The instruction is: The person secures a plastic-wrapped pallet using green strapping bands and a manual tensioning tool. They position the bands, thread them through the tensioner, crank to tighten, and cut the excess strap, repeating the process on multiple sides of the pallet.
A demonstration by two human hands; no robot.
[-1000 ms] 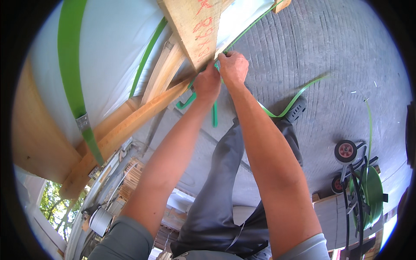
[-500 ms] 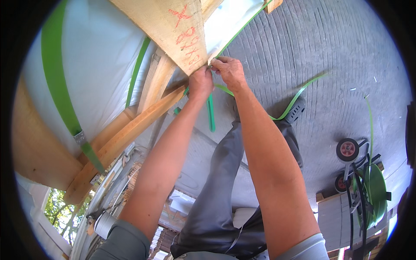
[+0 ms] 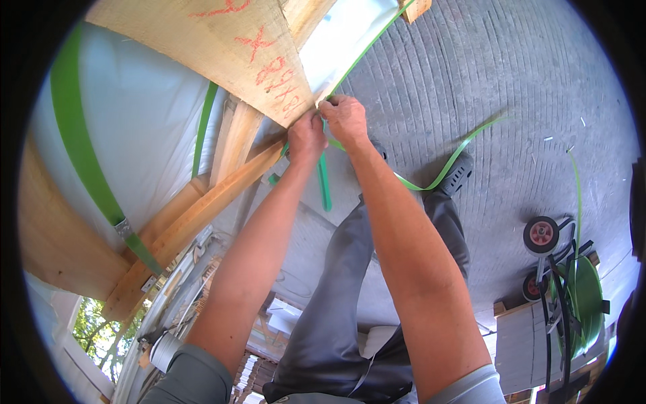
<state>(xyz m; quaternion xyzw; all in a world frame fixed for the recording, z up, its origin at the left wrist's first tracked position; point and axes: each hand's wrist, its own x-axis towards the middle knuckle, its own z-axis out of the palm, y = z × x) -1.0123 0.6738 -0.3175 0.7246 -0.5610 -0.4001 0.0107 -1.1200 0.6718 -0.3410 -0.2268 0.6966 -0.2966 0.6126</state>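
Observation:
Both my hands are together at the corner of a pale wooden board [image 3: 222,64] with red marks, on a crate wrapped in white film [image 3: 151,101]. My left hand [image 3: 306,140] is closed around green plastic strapping [image 3: 364,50]. Just above and to its right, my right hand [image 3: 346,121] pinches the same strapping, thumb and fingertips together. One strap length runs taut up along the crate's side. Another end [image 3: 324,185] hangs below my left hand. A loose length [image 3: 447,167] curls right over the floor. My fingers hide where the lengths meet.
Further left, a green strap [image 3: 79,135] with a metal seal [image 3: 123,227] crosses the film. A wooden beam [image 3: 208,202] runs along the crate's base. At the right stands a wheeled strapping cart [image 3: 542,234] with a green coil [image 3: 587,306]. My shoe [image 3: 457,174] is on grooved concrete.
Both hands have shifted slightly left and down in view, still together at the strapping. More of the marked board shows, as the view has moved a little.

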